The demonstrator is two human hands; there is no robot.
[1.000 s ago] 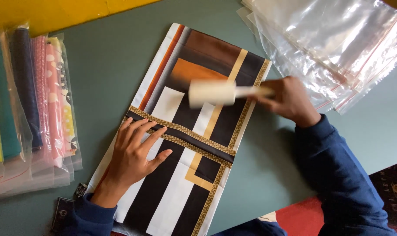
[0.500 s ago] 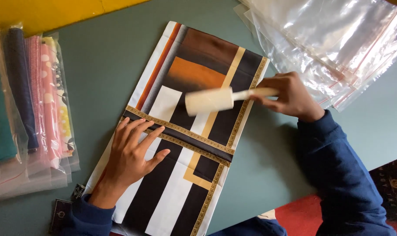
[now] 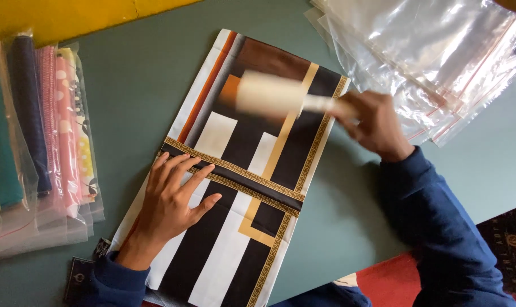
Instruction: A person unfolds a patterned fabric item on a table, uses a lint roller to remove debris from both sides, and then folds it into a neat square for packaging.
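A folded striped cloth (image 3: 243,170) lies mid-frame on the green tabletop (image 3: 133,74). The left hand (image 3: 175,202) presses flat on it, fingers spread. The right hand (image 3: 371,122) grips a blurred, seemingly lint roller (image 3: 272,94) over its upper part. Empty bags (image 3: 434,51) lie upper right.

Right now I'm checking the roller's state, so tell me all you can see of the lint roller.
The lint roller is a pale cream cylinder on a thin light handle, blurred. It lies roughly level over the upper half of the striped folded cloth; contact can't be judged. The right hand grips its handle.
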